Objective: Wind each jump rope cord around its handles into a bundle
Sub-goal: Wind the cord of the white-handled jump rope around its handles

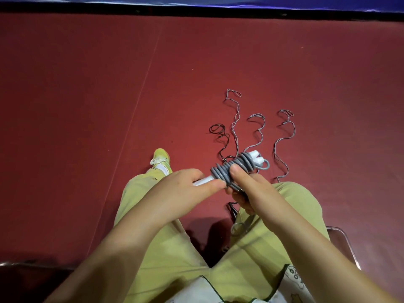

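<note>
Your left hand (192,182) grips the white handles (255,158), right hand (244,189) squeezes the grey cord (231,171) w/ its thumb, so keep loops tight & side by side.

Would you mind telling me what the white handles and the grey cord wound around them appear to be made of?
White handles: probably hard plastic, smooth, with a slight sheen. Grey cord: likely flexible plastic or rubber, matte, keeping rounded coils where wound. Neither can be confirmed by look alone.
</note>
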